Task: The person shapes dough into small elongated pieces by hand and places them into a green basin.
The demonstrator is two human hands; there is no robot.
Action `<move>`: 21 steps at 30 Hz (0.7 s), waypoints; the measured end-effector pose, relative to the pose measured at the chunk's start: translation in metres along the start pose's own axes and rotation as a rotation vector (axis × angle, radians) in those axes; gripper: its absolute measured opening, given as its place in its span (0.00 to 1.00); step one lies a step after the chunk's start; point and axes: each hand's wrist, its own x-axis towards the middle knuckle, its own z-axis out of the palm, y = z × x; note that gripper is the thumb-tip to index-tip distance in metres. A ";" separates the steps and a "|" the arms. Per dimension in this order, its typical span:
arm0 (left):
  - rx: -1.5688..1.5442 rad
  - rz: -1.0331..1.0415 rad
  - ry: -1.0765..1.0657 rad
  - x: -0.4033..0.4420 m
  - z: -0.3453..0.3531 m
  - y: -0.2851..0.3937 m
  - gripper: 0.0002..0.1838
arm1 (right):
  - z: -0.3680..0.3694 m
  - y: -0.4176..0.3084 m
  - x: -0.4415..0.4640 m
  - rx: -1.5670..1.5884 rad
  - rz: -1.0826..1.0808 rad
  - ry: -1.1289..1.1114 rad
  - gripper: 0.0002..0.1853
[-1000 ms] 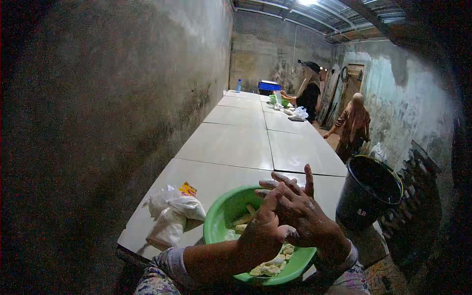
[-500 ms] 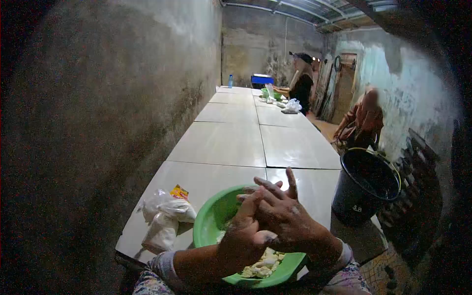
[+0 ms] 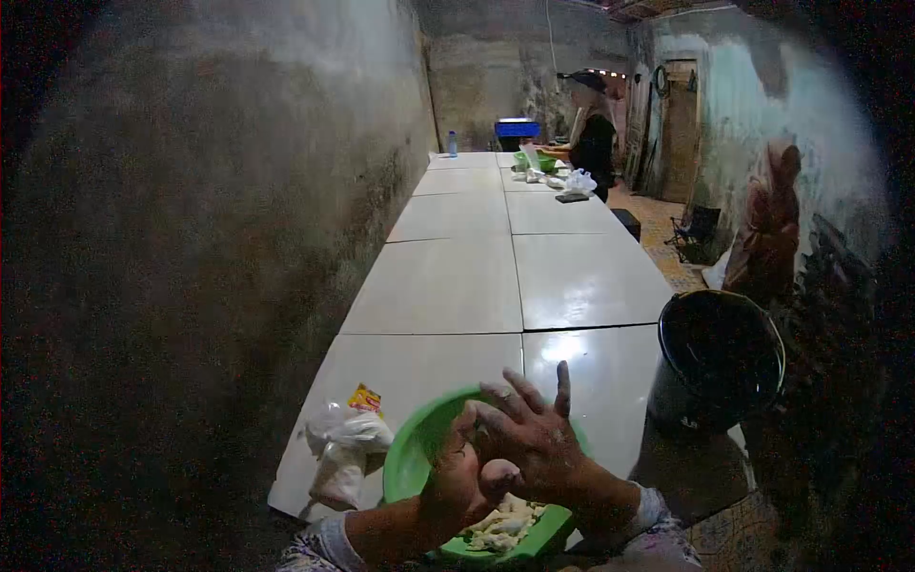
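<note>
My two hands meet over a green basin [image 3: 405, 458] at the near end of the table. Pale, lumpy pieces [image 3: 510, 524] lie in its bottom; I cannot tell what they are made of. White powder dusts the skin of both hands. My left hand [image 3: 456, 481] is curled in against the right palm, and what is between its fingers, if anything, is hidden. Several fingers of my right hand [image 3: 548, 443] are stretched up and apart, with nothing visible in them. Left of the basin sits a clear plastic bag of white powder [image 3: 341, 472], beside a small yellow-and-red packet [image 3: 365, 398].
A black bucket [image 3: 701, 410] stands at the table's right edge. The long white-tiled table [image 3: 448, 286] runs along a grey wall. At its far end, a person in black [image 3: 593, 143] stands near a green bowl [image 3: 536, 162] and plastic bags. Another person [image 3: 767, 224] is at the right wall.
My hands have shifted against each other, still over the basin, and the right fingers spread wider. The view has tilted downward. The person at the right has moved rightward in view, beside the wall.
</note>
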 end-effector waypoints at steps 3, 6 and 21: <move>-1.508 -0.444 0.115 0.003 0.005 -0.002 0.29 | -0.006 0.000 0.003 0.091 0.089 0.107 0.39; -0.257 -0.216 0.023 -0.004 0.012 -0.003 0.32 | -0.004 -0.001 0.001 0.170 0.093 0.152 0.40; -0.323 -0.398 0.340 0.017 -0.015 -0.005 0.50 | 0.056 -0.039 0.030 0.803 0.189 0.160 0.40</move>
